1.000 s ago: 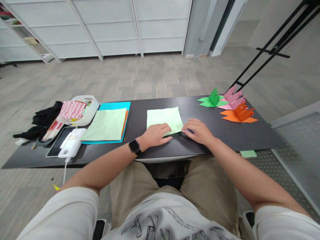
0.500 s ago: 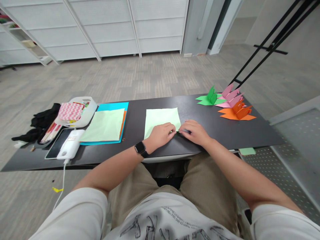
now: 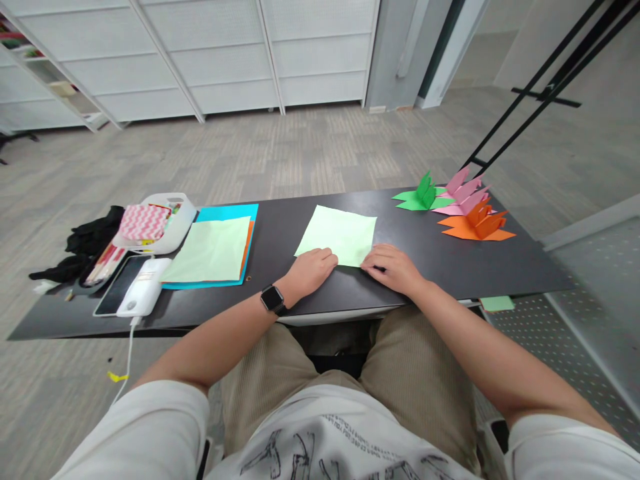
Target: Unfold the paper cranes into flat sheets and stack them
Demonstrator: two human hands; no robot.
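A pale green sheet of paper (image 3: 339, 233) lies turned at a slant on the dark table in front of me. My left hand (image 3: 312, 271), with a black watch on its wrist, is closed at the sheet's near left edge, its fingertips on the paper. At the near right corner, my right hand (image 3: 393, 268) pinches the edge between thumb and fingers. The thumb of my left hand is mostly hidden.
Left of the sheet is a stack of coloured paper (image 3: 210, 250). Beyond it are a white basket (image 3: 183, 223), a phone (image 3: 120, 287) and a white power bank (image 3: 143, 288) with a cable. Green (image 3: 423, 195), pink (image 3: 465, 193) and orange (image 3: 480, 223) folded paper figures stand at the right.
The sheet has turned clockwise and shifted slightly right and away from me. My left hand has moved a little left, apart from my right hand, which has stayed nearly in place.
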